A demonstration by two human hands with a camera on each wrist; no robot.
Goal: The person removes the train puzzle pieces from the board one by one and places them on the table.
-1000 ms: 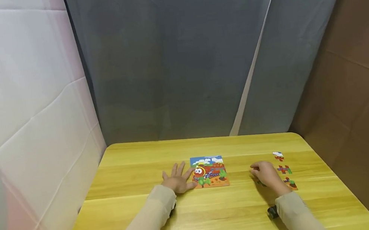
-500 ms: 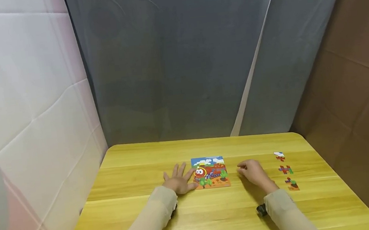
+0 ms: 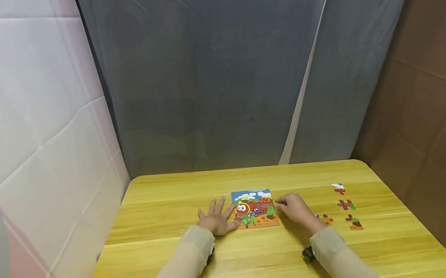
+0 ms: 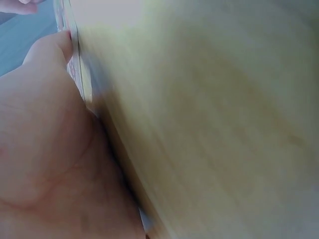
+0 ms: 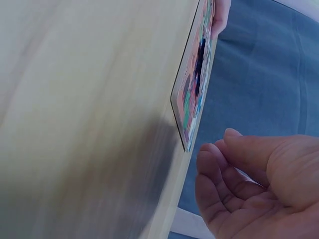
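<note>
- Steadying: left hand [image 3: 215, 220], fingers spread flat, presses the puzzle board's [image 3: 255, 208] left edge, lower centre on the bench [image 3: 163, 195].
- Right hand [image 3: 293, 208], loosely curled and empty, near its right edge.
- Loose pieces [image 3: 346, 205] lower right.

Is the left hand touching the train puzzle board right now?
Touching. In the left wrist view the left hand lies against the edge of the train puzzle board, thumb against it; the head view shows the thumb at the board's left edge.
</note>
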